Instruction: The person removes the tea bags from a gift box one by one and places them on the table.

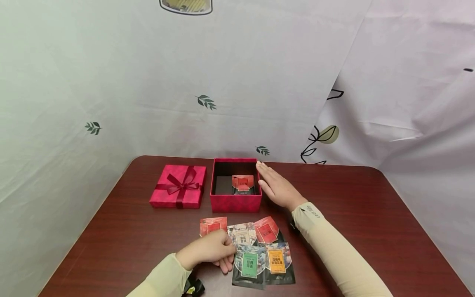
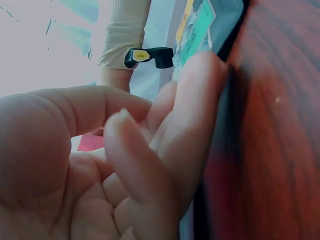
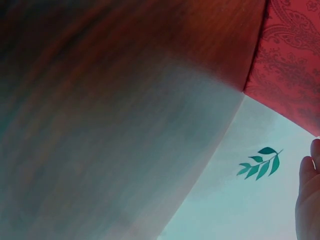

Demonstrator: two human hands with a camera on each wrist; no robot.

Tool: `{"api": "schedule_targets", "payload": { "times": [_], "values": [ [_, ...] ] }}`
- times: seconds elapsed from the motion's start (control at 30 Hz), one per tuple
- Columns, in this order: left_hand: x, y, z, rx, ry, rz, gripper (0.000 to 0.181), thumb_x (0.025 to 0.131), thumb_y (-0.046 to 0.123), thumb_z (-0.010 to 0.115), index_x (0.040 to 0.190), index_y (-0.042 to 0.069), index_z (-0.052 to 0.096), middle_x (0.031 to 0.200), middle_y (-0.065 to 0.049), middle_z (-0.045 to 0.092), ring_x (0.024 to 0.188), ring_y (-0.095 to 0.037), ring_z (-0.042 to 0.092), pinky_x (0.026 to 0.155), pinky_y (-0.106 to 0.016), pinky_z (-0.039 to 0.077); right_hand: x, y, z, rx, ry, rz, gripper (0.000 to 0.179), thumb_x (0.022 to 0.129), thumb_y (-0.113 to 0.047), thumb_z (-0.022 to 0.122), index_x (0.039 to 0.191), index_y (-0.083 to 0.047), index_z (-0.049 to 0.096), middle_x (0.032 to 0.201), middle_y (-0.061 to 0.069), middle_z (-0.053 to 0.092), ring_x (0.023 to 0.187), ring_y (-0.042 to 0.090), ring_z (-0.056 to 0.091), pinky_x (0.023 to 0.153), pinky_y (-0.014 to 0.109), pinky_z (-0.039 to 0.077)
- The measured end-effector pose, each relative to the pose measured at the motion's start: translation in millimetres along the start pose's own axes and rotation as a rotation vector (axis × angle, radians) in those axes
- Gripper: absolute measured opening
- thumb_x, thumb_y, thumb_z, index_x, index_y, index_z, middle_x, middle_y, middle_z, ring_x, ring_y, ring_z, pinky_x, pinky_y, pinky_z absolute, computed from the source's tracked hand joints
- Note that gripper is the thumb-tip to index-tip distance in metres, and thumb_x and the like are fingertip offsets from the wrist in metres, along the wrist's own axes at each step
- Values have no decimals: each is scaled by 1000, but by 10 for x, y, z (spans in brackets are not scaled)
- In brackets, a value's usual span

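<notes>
My right hand [image 1: 279, 187] lies with straight fingers along the right wall of the pink gift box [image 1: 235, 203]. In the right wrist view its fingertips [image 3: 307, 172] are at the box's patterned side. Inside the box a red-labelled sachet [image 1: 243, 184] leans at the right. My left hand [image 1: 211, 249] is low over the table, fingers loosely bent, thumb side by the left edge of the green-labelled sachet [image 1: 249, 266]. It partly covers a red sachet [image 1: 213, 225] and borders a white-labelled sachet [image 1: 242, 234]. In the left wrist view, nothing shows between thumb and fingers.
Another red sachet [image 1: 267, 231] and an orange-labelled sachet [image 1: 278, 264] lie overlapping beside the green one. Left of the box rests its pink lid [image 1: 179, 186] with a ribbon bow. The dark wooden table [image 1: 345, 189] meets a white printed cloth [image 1: 237, 82] behind.
</notes>
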State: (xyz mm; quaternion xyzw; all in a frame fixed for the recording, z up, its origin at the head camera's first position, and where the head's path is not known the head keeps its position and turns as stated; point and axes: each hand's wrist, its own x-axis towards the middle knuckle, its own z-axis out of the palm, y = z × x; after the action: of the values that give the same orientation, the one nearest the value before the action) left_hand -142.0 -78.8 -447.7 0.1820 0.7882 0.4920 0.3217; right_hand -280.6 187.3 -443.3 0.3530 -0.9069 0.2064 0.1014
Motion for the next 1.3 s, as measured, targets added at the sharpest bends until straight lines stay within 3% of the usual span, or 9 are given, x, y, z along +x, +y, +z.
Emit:
{"api": "schedule_targets", "payload": {
  "times": [0.27, 0.43, 0.67, 0.8, 0.97, 1.17, 1.3],
  "values": [
    [4, 120, -173, 77, 145, 137, 14, 95, 5, 58, 84, 3, 66, 70, -3, 70, 59, -14, 67, 53, -23, 50, 13, -9, 0, -3, -16, 20, 60, 105, -21, 52, 158, -2, 31, 165, 12, 28, 153, 27, 23, 121, 48, 23],
    [-2, 260, -284, 143, 267, 201, 13, 99, 10, 60, 91, 3, 68, 73, -2, 71, 66, -18, 69, 58, -24, 49, 11, -12, 6, -2, -17, 25, 60, 105, -21, 53, 157, -1, 32, 165, 12, 28, 152, 29, 24, 121, 48, 23],
    [33, 494, -409, 96, 449, 269, 7, 99, 9, 62, 102, 7, 68, 92, -10, 73, 82, -24, 71, 67, -27, 56, 10, -15, 9, 4, -15, 28, 59, 105, -21, 52, 156, 0, 33, 165, 12, 28, 153, 28, 24, 121, 51, 24],
    [119, 598, -510, 51, 549, 277, 12, 99, 10, 62, 110, 8, 67, 99, -8, 72, 86, -25, 69, 71, -32, 57, 11, -18, 4, 10, -12, 20, 59, 105, -20, 52, 157, -1, 31, 165, 12, 28, 153, 27, 23, 121, 51, 24],
    [313, 612, -614, 113, 649, 270, 20, 99, 14, 62, 118, 10, 67, 112, -6, 67, 96, -22, 69, 85, -42, 56, -8, -15, 9, 8, -18, 32, 60, 106, -22, 52, 158, -2, 30, 165, 12, 28, 153, 28, 23, 121, 50, 23],
    [563, 565, -694, 208, 672, 220, 33, 99, 17, 59, 129, 4, 65, 127, -14, 61, 112, -29, 64, 97, -47, 52, -28, -20, 11, 13, -20, 45, 60, 105, -21, 53, 158, -2, 30, 165, 11, 28, 152, 31, 25, 121, 50, 23],
    [686, 578, -773, 215, 644, 156, 41, 99, 18, 57, 137, 2, 60, 136, -17, 59, 122, -34, 58, 101, -50, 48, -12, -23, 5, 14, -18, 39, 60, 106, -22, 51, 158, -3, 30, 165, 10, 27, 153, 29, 24, 121, 50, 23]
  ]
}}
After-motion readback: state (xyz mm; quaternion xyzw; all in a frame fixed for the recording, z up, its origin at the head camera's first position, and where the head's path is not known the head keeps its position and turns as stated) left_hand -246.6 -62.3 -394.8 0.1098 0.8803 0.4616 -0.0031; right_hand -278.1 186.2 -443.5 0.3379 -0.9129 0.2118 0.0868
